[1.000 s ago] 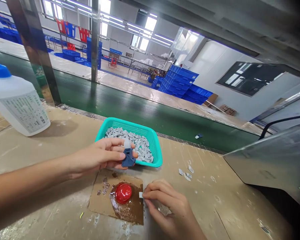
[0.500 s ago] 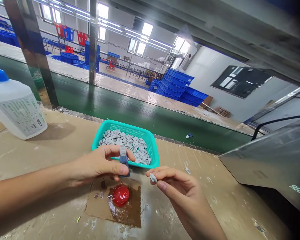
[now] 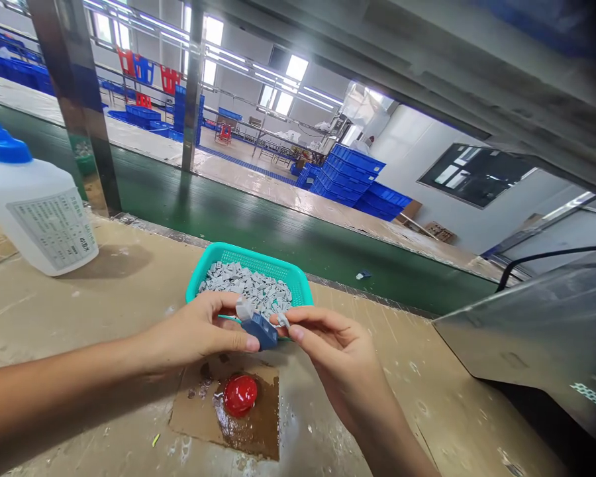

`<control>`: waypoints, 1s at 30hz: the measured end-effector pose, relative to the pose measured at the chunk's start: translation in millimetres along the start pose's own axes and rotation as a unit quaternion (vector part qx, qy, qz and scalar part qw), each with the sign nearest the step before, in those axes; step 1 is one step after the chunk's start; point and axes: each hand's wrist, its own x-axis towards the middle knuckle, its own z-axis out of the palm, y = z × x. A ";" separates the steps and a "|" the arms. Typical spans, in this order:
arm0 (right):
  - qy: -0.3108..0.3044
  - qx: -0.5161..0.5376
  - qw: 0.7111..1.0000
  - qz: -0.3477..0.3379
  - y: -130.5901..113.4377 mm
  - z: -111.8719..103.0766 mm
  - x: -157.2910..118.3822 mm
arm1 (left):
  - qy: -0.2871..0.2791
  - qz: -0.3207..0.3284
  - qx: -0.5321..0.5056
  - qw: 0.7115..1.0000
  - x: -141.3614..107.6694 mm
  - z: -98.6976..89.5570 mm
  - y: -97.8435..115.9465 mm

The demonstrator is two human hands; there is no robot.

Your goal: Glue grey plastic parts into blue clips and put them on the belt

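Between thumb and fingers, my left hand (image 3: 213, 331) grips a dark blue plastic part (image 3: 259, 331) with a light grey piece at its upper end. My right hand (image 3: 330, 344) pinches a small light grey plastic piece (image 3: 282, 320) close beside the blue part's right end; whether they touch I cannot tell. Behind both hands stands a turquoise basket (image 3: 300, 286) holding many similar grey pieces (image 3: 248, 281). Below my left hand, a shiny red round cap (image 3: 240, 395) rests on a wet brown cardboard square (image 3: 193, 414).
A white bottle (image 3: 44, 218) with a blue nozzle stands at the left. Beyond the worktable runs a green conveyor belt (image 3: 258, 228), with a small blue-and-grey part (image 3: 363, 275) on it. A metal panel (image 3: 536, 331) rises at the right. A metal post (image 3: 79, 126) stands behind the bottle.
My right hand has moved left and up, bringing the grey piece close to the blue part. My left hand has tilted the blue part so its lower end points right.
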 end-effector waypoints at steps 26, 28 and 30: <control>-0.048 -0.246 0.922 -0.296 10.8 15.1 -18.6 | 0.045 0.118 -0.084 0.988 -6.3 11.1 11.9; -0.048 -0.319 0.882 -0.344 16.4 18.9 -17.7 | 0.034 0.110 -0.160 0.980 -6.9 13.4 17.4; -0.036 -0.366 0.842 -0.395 20.3 23.0 -16.1 | 0.032 0.086 -0.210 0.973 -7.9 14.8 22.2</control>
